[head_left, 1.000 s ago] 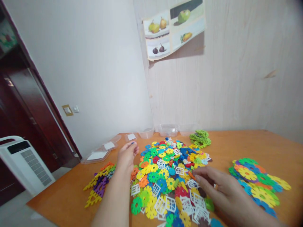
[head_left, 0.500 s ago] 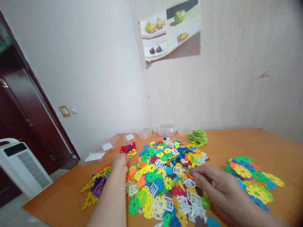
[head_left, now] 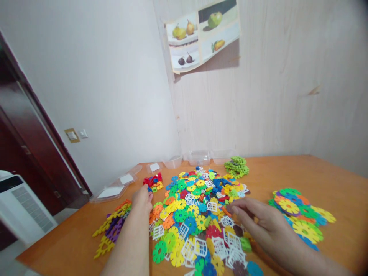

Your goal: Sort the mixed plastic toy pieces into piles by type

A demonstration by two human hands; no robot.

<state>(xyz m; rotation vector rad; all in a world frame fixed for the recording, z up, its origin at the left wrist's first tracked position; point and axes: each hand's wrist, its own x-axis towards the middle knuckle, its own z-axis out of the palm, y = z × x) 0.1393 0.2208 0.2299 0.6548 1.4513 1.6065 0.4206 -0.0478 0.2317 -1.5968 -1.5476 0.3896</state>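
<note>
My left hand (head_left: 143,197) reaches across the table with its fingers curled closed. A small blue block (head_left: 150,189) shows at its fingertips, beside a little heap of red, yellow and green blocks (head_left: 153,179). My right hand (head_left: 260,224) is over the right side of the big mixed pile, thumb and forefinger pinched on a small brown piece (head_left: 229,209). That pile holds flower-shaped discs (head_left: 180,215), white window-frame pieces (head_left: 201,247) and small blocks (head_left: 228,189).
Purple and yellow notched pieces (head_left: 115,228) lie left of my left forearm. Stacked flower discs (head_left: 307,230) lie at the right, and green linked pieces (head_left: 236,167) behind the pile. Clear plastic containers (head_left: 198,157) and lids (head_left: 110,193) stand along the wall.
The camera view has shifted slightly, so the whole scene sits a little further left. My left hand has drawn back slightly from the red heap, and a blue block now shows there. My right hand keeps its pinch.
</note>
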